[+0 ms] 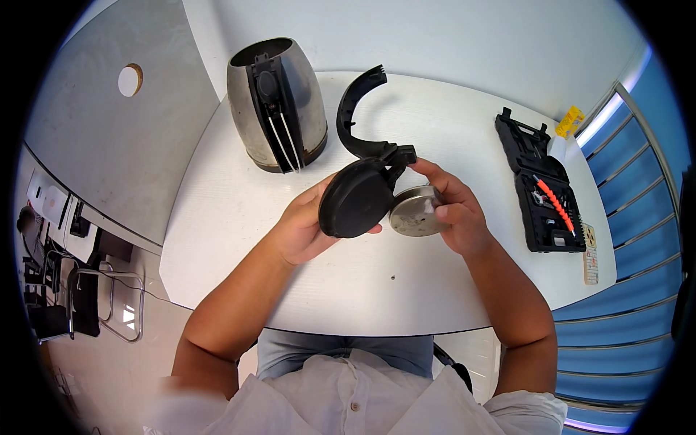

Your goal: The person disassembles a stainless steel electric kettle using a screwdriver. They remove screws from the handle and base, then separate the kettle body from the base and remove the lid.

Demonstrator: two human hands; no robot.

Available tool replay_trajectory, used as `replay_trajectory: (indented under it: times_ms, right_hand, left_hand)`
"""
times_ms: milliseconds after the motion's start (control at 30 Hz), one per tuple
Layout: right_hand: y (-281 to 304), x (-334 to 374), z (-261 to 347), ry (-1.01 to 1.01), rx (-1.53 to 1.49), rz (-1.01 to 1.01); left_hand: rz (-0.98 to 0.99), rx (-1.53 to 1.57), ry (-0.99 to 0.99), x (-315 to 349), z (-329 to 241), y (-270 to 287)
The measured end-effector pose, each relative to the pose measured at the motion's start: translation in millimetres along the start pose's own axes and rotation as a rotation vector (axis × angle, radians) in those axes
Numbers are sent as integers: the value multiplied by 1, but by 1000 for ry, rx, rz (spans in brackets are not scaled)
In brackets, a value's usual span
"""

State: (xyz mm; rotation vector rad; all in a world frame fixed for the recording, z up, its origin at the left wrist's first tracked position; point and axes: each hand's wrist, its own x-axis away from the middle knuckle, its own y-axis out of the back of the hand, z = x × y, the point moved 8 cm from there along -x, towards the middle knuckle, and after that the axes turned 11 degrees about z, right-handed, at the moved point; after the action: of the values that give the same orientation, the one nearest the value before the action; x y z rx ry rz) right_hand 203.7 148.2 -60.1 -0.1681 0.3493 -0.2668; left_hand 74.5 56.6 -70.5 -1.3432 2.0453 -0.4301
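Observation:
My left hand (pixel 296 226) is closed around a round black kettle lid (pixel 357 199), tilted so its flat face shows. In my right hand (pixel 461 216) is a round metal disc (pixel 415 214), gripped at its right edge, close beside the lid. The index finger of that hand reaches the black hinge piece (pixel 399 155) sticking out from the lid. Beyond my hands lies a curved black kettle handle (pixel 351 109). To its left stands the steel kettle body (pixel 313 94), without lid or handle, with two pale wires hanging down its black strip.
An open black tool case (pixel 540 185) with an orange-red flexible shaft (pixel 554 203) lies on the right of the white table (pixel 333 297). Near it are a yellow packet (pixel 570 122) and a small card (pixel 591 255). One tiny screw-like bit (pixel 393 277) lies near me. Metal railings border the right.

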Motion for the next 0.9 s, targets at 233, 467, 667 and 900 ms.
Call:
replay_trajectory:
  times_ms: [233,467,667,900]
  right_hand:
    - [0,1,-1,3,21,-7]
    - [-6,2,9,43,178,-14]
    - [-9,0,9,35,208,2]
    - [0,-2,4,-2,351,16]
  left_hand:
    - [-32,-21,10,2,2,5]
    - [-69,11,20,2,5,10]
    - [-71,-23,2,3,4,11]
    - [-24,-645,-83,-4,-11,-10]
